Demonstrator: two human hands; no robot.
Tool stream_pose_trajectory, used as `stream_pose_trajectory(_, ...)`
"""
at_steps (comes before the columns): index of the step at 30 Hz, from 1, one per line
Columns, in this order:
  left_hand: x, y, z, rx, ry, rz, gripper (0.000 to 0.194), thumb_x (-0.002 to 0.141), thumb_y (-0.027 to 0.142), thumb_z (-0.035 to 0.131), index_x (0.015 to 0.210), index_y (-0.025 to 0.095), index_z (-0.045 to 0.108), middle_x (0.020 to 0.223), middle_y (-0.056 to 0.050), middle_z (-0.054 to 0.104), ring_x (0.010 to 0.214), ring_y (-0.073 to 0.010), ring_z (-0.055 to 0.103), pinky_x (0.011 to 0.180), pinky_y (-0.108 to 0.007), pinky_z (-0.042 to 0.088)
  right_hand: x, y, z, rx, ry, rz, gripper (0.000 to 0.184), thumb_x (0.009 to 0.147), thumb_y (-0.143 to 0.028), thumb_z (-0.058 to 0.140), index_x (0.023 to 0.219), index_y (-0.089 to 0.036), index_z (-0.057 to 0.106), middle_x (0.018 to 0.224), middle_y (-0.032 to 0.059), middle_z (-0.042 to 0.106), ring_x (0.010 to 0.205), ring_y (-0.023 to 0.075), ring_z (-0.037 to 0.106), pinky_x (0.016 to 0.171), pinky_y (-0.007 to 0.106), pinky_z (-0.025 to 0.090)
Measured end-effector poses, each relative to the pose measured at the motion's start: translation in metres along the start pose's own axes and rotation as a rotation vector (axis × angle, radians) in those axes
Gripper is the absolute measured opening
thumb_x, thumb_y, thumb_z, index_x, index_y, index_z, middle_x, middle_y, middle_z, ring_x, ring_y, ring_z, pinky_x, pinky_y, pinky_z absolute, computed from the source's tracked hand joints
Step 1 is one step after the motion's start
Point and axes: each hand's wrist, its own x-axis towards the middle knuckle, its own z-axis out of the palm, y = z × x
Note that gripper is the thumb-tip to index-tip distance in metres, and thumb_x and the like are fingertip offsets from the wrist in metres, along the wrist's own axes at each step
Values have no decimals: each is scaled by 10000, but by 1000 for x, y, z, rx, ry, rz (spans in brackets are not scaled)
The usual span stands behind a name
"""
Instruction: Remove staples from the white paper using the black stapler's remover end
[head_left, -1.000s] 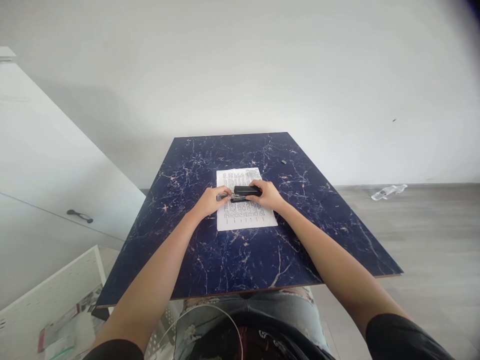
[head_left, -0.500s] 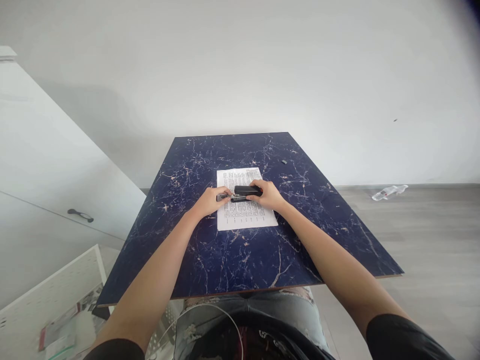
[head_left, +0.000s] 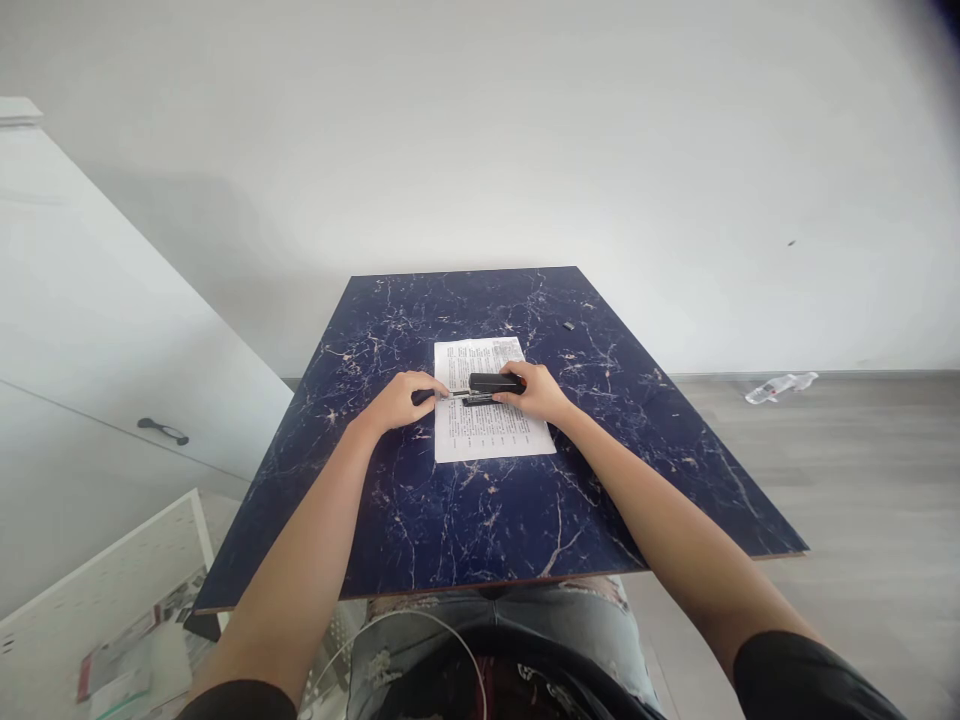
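Note:
A black stapler (head_left: 495, 382) lies over printed paper (head_left: 491, 440). Gripping its rear end from the right is my right hand (head_left: 536, 392), thumb below and fingers above. My left hand (head_left: 409, 398) pinches a small black end piece (head_left: 422, 397) at the paper's left edge. Between that piece and the stapler's front runs a thin metal rod (head_left: 459, 393). Whether the rod is still inside the stapler is too small to tell.
The paper rests on a dark blue marbled table (head_left: 480, 520). A small dark object (head_left: 568, 326) lies toward its back right. At left are a white cabinet (head_left: 112, 320) and a white bin (head_left: 97, 560) with packets. Clear plastic (head_left: 780, 387) lies on the floor at right.
My left hand has moved left, drawing the end piece away from the stapler, with more of the thin rod showing. My right hand and the stapler have stayed in place.

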Motion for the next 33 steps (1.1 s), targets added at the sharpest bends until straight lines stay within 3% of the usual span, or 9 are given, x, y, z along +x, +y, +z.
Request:
stream_pose_trajectory(8, 2, -2, 4, 13, 37, 29, 238, 886, 210, 649, 1025, 323, 806, 1072, -41, 797, 1029, -258, 733, 1025, -518, 549, 0, 4, 0, 5, 3, -8, 281, 802, -411, 815, 965, -238, 666, 926, 41, 720, 835, 226, 652, 751, 342, 469)
stream_pose_trajectory(17, 1, -8, 5, 98, 52, -16, 208, 926, 265, 655, 1096, 314, 765, 1138, -42, 778, 1093, -274, 692, 1051, -547, 489, 0, 3, 0, -3, 5, -17, 276, 804, -402, 820, 987, -240, 692, 919, 38, 722, 828, 221, 653, 758, 342, 472)
stream_pose_trajectory(33, 6, 3, 11, 237, 88, -60, 115, 922, 318, 685, 989, 253, 753, 975, -31, 773, 862, -217, 670, 890, -420, 451, 0, 3, 0, 10, -10, -29, 264, 817, -385, 809, 1001, -238, 689, 963, 47, 739, 862, 232, 676, 772, 353, 494)
